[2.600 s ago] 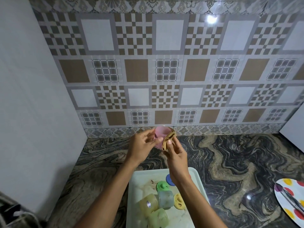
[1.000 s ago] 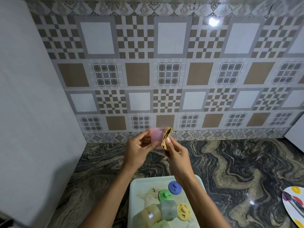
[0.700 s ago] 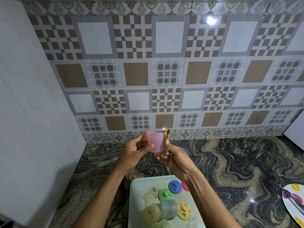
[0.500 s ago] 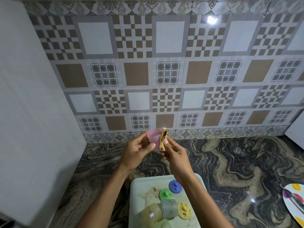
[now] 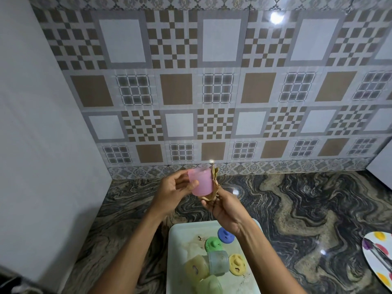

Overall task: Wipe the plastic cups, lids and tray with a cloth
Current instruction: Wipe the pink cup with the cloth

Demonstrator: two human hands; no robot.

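Note:
My left hand (image 5: 172, 193) grips a pink plastic cup (image 5: 201, 181), held upright above the counter. My right hand (image 5: 224, 205) holds a tan cloth (image 5: 214, 183) against the cup's right side and bottom. Below my arms lies a pale tray (image 5: 177, 251) with stains on it. On the tray are a blue lid (image 5: 225, 235), a green lid (image 5: 213, 244) and a yellow lid (image 5: 237, 267). A clear cup (image 5: 218, 263) lies on its side beside a yellowish cup (image 5: 196, 270) and a greenish cup (image 5: 210, 285).
The dark marbled counter (image 5: 297, 209) runs to a patterned tile wall (image 5: 212, 92) at the back. A white panel (image 5: 42, 145) stands on the left. A dotted plate (image 5: 379, 259) with a metal utensil lies at the right edge.
The pink cup has been turned between my hands, from tilted to upright. My right hand has slid the cloth from the rim down under the cup.

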